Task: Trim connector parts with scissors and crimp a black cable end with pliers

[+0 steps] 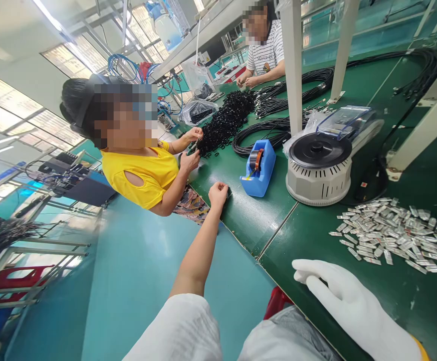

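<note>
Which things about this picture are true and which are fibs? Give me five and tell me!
1. The right hand wears a white glove. True.
2. Both hands wear gloves. False: the left hand is bare.
3. The tape dispenser is blue. True.
4. All the shiny bits are packed in a box. False: the small silvery pieces lie loose on the green table.
5. The round machine has a black disc on top. True.
</note>
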A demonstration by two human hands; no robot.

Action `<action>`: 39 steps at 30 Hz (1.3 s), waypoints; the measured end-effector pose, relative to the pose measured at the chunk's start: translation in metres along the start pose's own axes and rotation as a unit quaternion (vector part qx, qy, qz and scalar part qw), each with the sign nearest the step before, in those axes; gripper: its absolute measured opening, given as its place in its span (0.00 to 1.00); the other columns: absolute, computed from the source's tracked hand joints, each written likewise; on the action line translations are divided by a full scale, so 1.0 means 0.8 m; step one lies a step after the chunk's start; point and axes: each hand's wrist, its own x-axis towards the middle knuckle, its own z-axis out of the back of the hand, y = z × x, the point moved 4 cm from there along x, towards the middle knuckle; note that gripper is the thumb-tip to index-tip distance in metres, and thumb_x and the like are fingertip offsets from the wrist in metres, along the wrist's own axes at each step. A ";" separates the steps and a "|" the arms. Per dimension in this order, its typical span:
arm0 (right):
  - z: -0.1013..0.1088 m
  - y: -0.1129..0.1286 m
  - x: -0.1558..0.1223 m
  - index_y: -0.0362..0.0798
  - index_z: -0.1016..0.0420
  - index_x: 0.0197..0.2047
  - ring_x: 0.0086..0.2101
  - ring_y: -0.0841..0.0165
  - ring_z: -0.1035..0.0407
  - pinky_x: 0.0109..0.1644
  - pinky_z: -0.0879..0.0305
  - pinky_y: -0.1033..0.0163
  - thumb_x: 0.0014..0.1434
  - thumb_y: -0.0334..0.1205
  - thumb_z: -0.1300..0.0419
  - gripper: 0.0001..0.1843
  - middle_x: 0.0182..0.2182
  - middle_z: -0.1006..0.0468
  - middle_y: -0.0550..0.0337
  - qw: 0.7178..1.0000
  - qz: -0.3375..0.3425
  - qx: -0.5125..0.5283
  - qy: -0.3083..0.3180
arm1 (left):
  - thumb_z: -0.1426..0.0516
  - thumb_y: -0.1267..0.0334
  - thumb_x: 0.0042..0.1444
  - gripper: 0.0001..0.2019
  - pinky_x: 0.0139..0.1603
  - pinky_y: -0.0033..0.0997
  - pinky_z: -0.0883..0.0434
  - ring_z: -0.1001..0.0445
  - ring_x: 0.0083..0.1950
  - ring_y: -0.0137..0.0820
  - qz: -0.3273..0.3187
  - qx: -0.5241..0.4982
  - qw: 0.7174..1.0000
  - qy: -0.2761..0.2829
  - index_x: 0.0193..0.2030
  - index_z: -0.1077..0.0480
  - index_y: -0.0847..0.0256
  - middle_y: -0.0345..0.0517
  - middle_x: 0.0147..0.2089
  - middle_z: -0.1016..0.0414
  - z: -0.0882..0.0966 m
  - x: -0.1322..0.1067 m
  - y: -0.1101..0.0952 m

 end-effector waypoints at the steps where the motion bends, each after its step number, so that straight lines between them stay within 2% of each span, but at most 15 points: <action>1: 0.000 0.000 0.000 0.68 0.22 0.60 0.57 0.67 0.24 0.64 0.27 0.66 0.70 0.60 0.47 0.22 0.60 0.21 0.67 1.000 0.000 -0.001 0.002 | 0.39 0.60 0.56 0.05 0.40 0.29 0.30 0.26 0.36 0.32 0.000 0.000 1.000 -0.002 0.34 0.24 0.58 0.41 0.30 0.24 0.000 0.001 0.001; 7: -0.001 -0.001 0.000 0.69 0.23 0.61 0.58 0.67 0.25 0.64 0.27 0.65 0.70 0.61 0.47 0.22 0.60 0.21 0.68 1.000 -0.005 -0.001 0.012 | 0.40 0.58 0.53 0.08 0.39 0.27 0.33 0.28 0.34 0.30 -0.002 0.000 1.000 -0.001 0.34 0.23 0.58 0.40 0.31 0.24 -0.004 0.006 0.013; 14: 0.000 -0.001 -0.001 0.67 0.22 0.61 0.57 0.67 0.24 0.63 0.27 0.66 0.70 0.60 0.47 0.22 0.60 0.21 0.67 1.000 -0.005 0.000 0.006 | 0.39 0.58 0.57 0.07 0.39 0.29 0.31 0.27 0.35 0.31 0.001 0.007 1.000 0.002 0.35 0.23 0.59 0.41 0.32 0.23 -0.003 0.004 0.009; 16: 0.000 0.000 -0.001 0.68 0.22 0.60 0.57 0.67 0.24 0.63 0.27 0.66 0.70 0.60 0.47 0.22 0.59 0.21 0.67 1.000 -0.002 -0.003 0.006 | 0.38 0.57 0.61 0.09 0.41 0.31 0.28 0.25 0.37 0.31 0.003 0.009 1.000 0.003 0.37 0.24 0.60 0.42 0.35 0.22 -0.003 0.002 0.006; 20: 0.000 0.001 0.000 0.67 0.22 0.61 0.57 0.66 0.24 0.63 0.26 0.65 0.70 0.59 0.46 0.22 0.59 0.20 0.66 1.000 0.009 -0.007 -0.002 | 0.39 0.53 0.67 0.15 0.48 0.38 0.22 0.22 0.44 0.32 0.005 0.011 1.000 0.011 0.48 0.25 0.64 0.47 0.46 0.21 -0.003 -0.001 0.000; 24: -0.001 0.000 0.000 0.65 0.21 0.60 0.56 0.65 0.23 0.62 0.25 0.64 0.70 0.59 0.46 0.22 0.59 0.20 0.64 1.000 0.020 -0.003 -0.008 | 0.40 0.53 0.68 0.16 0.50 0.41 0.21 0.22 0.49 0.34 0.004 0.010 1.000 0.017 0.54 0.26 0.63 0.50 0.52 0.22 -0.003 -0.003 -0.004; 31: -0.002 -0.005 0.000 0.69 0.22 0.60 0.58 0.68 0.25 0.65 0.28 0.65 0.70 0.60 0.46 0.21 0.60 0.21 0.69 1.000 -0.002 0.006 0.002 | 0.40 0.54 0.68 0.15 0.50 0.41 0.21 0.21 0.48 0.34 0.006 0.010 1.000 0.020 0.53 0.26 0.63 0.49 0.51 0.22 -0.002 -0.003 -0.005; 39: -0.002 -0.004 0.001 0.63 0.21 0.61 0.56 0.64 0.23 0.62 0.25 0.64 0.69 0.58 0.45 0.22 0.59 0.20 0.62 1.000 0.026 0.004 -0.013 | 0.40 0.52 0.68 0.16 0.49 0.40 0.21 0.22 0.46 0.33 0.005 0.013 1.000 0.012 0.50 0.25 0.64 0.48 0.49 0.21 -0.001 -0.006 -0.008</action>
